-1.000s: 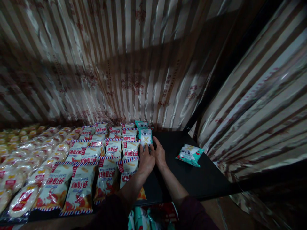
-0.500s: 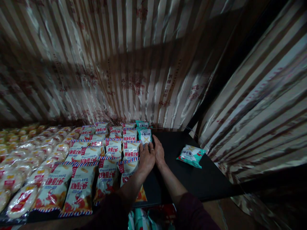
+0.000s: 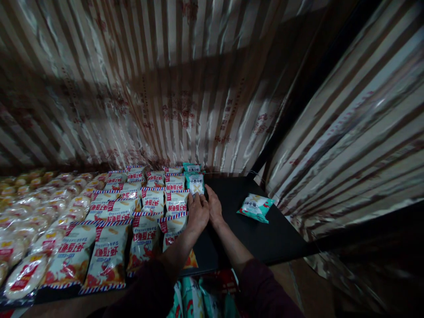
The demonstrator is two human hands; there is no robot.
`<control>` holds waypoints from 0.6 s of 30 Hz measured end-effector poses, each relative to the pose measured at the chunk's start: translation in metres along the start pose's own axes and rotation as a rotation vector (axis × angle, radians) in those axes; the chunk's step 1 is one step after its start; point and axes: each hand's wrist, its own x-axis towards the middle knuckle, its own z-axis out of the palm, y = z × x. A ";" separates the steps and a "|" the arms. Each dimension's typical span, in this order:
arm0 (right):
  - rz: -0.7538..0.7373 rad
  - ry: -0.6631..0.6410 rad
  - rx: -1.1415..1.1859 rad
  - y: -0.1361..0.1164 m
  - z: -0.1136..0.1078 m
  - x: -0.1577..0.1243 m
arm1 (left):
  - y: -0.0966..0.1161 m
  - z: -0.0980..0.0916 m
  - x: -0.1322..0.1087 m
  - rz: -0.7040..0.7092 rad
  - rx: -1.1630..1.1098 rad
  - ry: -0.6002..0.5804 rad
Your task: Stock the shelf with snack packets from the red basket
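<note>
A small teal-and-white snack bag (image 3: 196, 182) lies in the back part of the black tabletop, against the right side of a row of white snack bags (image 3: 176, 201). My left hand (image 3: 198, 213) rests at its near end, fingers stretched forward and touching it. Along its right side lies my right hand (image 3: 214, 206), fingers straight and close together but not wrapped round anything. Behind that bag is another teal snack bag (image 3: 192, 168). To the right, a loose teal snack bag (image 3: 255, 207) lies by itself at an angle.
Rows of round, clear-wrapped crackers (image 3: 28, 276) cover the left of the black table (image 3: 232, 243). Below the front edge, several teal bags (image 3: 192, 296) stand in a red container. Striped, printed curtain-like sheeting (image 3: 185, 88) hangs behind, and a dark post (image 3: 298, 101) rises at the right.
The view has shifted slightly, so everything sits a little further left and higher. Both hands stay at the same teal snack bag, with hardly any motion against it.
</note>
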 end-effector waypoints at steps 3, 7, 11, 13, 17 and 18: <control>-0.044 0.008 -0.174 -0.004 -0.018 -0.003 | 0.004 -0.001 -0.008 0.002 0.003 -0.009; -0.032 0.080 -0.459 -0.003 -0.067 -0.001 | 0.020 -0.003 -0.026 -0.096 -0.013 -0.072; 0.311 0.039 -0.665 0.017 -0.123 -0.002 | 0.039 -0.005 -0.051 -0.107 -0.032 -0.200; 0.395 -0.027 -0.657 0.030 -0.139 -0.010 | 0.045 -0.004 -0.066 -0.115 -0.054 -0.247; 0.344 -0.126 -0.608 0.042 -0.140 -0.046 | 0.047 0.003 -0.095 -0.169 -0.103 -0.315; 0.312 -0.136 -0.594 0.041 -0.135 -0.057 | 0.046 0.006 -0.103 -0.186 -0.127 -0.324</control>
